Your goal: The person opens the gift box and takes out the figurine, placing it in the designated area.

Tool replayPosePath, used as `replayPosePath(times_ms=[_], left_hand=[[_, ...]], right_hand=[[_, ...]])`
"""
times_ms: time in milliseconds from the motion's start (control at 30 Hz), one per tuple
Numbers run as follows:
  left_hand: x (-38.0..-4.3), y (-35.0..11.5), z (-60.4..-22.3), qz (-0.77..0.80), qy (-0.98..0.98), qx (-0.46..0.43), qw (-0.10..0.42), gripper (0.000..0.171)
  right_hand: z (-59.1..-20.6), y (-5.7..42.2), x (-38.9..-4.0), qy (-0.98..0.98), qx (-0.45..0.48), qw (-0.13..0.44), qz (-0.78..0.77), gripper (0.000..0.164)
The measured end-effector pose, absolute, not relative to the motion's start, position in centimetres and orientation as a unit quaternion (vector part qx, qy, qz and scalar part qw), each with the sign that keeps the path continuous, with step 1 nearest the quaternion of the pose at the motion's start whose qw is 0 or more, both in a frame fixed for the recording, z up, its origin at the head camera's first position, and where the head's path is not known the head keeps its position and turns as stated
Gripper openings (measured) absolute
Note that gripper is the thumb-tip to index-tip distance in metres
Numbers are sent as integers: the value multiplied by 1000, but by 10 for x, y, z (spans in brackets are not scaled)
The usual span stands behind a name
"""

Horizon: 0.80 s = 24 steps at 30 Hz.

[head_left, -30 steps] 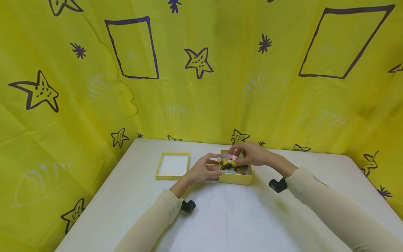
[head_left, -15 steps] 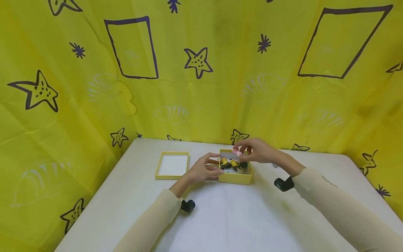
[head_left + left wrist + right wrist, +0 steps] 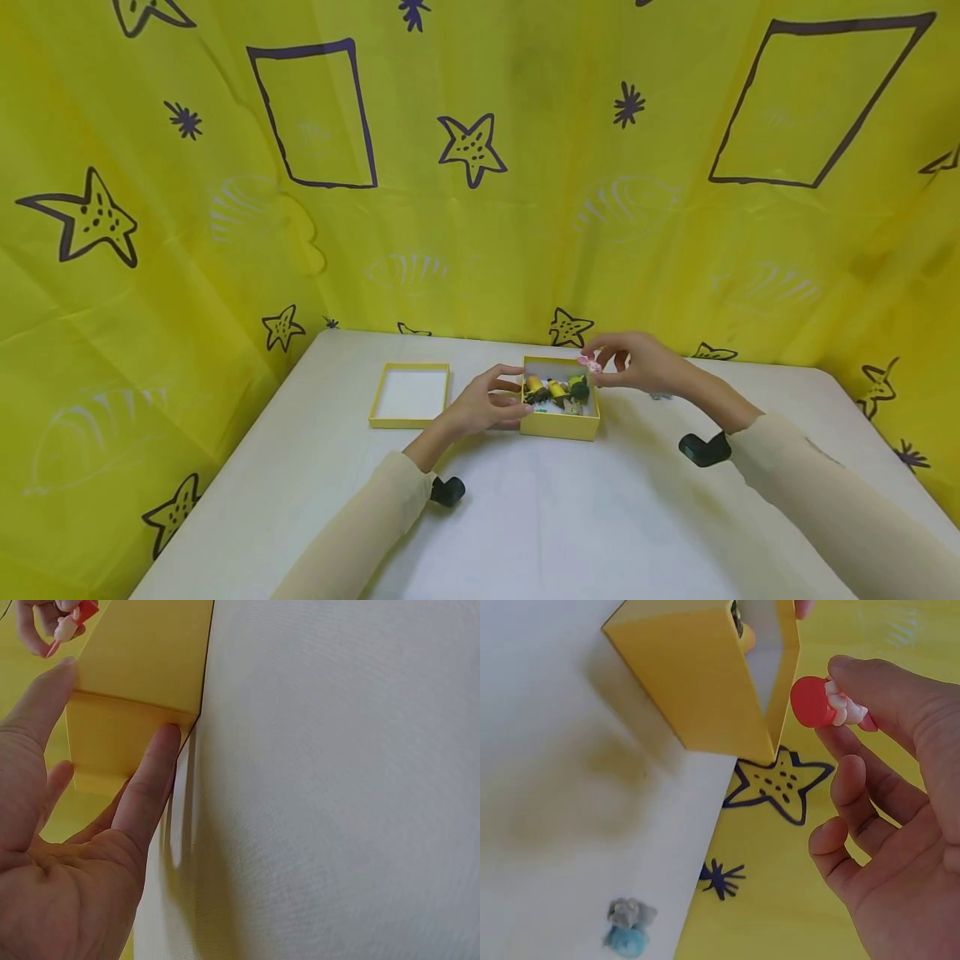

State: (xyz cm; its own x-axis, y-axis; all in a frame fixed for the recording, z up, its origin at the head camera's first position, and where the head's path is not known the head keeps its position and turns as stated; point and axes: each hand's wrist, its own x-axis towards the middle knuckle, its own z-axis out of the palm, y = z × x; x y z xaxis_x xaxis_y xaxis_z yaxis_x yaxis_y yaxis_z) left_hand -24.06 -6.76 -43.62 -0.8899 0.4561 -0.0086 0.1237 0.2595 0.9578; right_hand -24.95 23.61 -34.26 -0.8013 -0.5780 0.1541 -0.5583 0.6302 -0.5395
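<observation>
My right hand (image 3: 637,360) pinches a small pink bunny figurine (image 3: 591,364) between thumb and fingertips, over the right rim of a yellow box (image 3: 558,427). In the right wrist view the figurine (image 3: 831,703) shows a round red base and a white and pink body. My left hand (image 3: 480,404) touches the left side of the box, thumb and fingers spread. The left wrist view shows its fingertips (image 3: 166,735) against the yellow wall. Inside the box lie several small figures (image 3: 557,392), yellow, brown and dark green.
A shallow yellow-rimmed lid (image 3: 410,396) with a white inside lies left of the box on the white table (image 3: 510,517). To the right of the box stands a small grey and blue figurine (image 3: 626,930). A yellow patterned curtain (image 3: 480,233) hangs behind.
My right hand has lifted the bunny figurine from among the other figures and carried it right, to the box's right rim. The left hand stays at the box's left side.
</observation>
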Motion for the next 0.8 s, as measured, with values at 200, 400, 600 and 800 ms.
replayPosePath(times_ms=[200,400,600,800], left_hand=[[-239,-67,-434,592,771,183,148,69],[-239,-67,-433,600,765,181,150,69],[-239,-67,-434,601,763,185,148,69],[-241,-68,-435,594,768,189,146,68]], right_hand=[[-344,259,-242,918,-267,34,-290,42],[-351,284,-237,923,-239,43,-297,44],[-362,307,-233,923,-237,27,-303,41],[-371,321,-227,924,-220,31,-311,39]])
